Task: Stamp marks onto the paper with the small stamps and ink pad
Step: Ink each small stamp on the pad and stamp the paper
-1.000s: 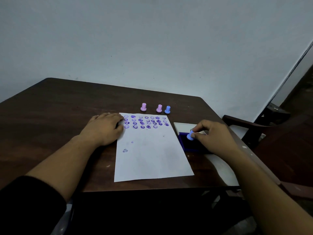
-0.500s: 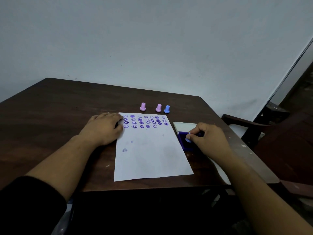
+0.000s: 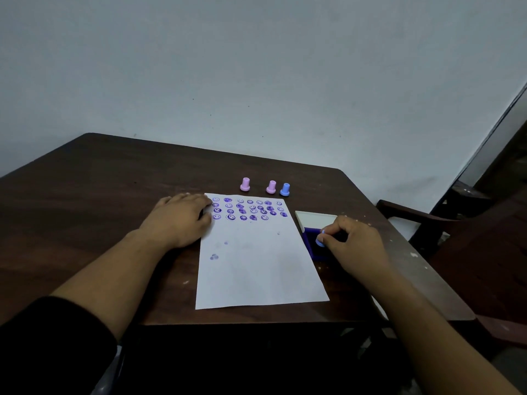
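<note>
I see the right hand [image 3: 355, 246] pinching a small blue stamp [image 3: 320, 242] and pressing it down on the purple ink pad [image 3: 310, 240], whose white lid [image 3: 315, 219] lies open behind it. The left hand [image 3: 178, 219] rests flat on the top left corner of the paper [image 3: 256, 266], which carries rows of purple marks along its far end. Beyond the paper, two pink stamps [image 3: 245, 184] and a second blue one [image 3: 285, 189] stand upright on the dark table [image 3: 85, 201].
</note>
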{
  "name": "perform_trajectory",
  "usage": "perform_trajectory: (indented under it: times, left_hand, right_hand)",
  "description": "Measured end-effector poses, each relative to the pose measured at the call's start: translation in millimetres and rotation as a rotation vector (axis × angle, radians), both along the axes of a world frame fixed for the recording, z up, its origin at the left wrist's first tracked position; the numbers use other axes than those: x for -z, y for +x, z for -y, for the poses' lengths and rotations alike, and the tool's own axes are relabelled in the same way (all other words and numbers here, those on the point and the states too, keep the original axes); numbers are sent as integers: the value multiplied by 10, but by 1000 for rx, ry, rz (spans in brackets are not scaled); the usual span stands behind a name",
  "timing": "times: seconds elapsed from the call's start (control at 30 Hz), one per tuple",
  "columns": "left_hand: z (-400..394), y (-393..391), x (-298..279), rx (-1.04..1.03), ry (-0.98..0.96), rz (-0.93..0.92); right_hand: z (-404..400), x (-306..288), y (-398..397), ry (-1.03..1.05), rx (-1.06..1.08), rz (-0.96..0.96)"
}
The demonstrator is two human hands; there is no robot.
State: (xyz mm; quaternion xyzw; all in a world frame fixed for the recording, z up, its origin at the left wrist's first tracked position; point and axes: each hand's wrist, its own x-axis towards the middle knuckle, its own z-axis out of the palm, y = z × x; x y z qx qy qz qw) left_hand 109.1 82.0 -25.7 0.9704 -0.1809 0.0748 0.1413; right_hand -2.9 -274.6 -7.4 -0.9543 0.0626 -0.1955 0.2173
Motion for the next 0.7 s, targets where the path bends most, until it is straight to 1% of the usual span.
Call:
perform_trajectory:
  times: [0.1, 0.37, 0.5, 0.7]
  left_hand:
    - [5, 2, -9, -2, -1, -1]
    - [1, -13, -11, -2, -11, -6]
    - [5, -19, -16, -3, -8, -17]
    - [8, -24, -26, -5, -12, -18]
  right_hand:
    - [17, -3, -29, 15, -24, 39]
    - [38, -33, -1, 108, -33, 56]
    - [-37, -158, 151, 205, -49, 123]
    - [-352, -318, 528, 337, -135, 178]
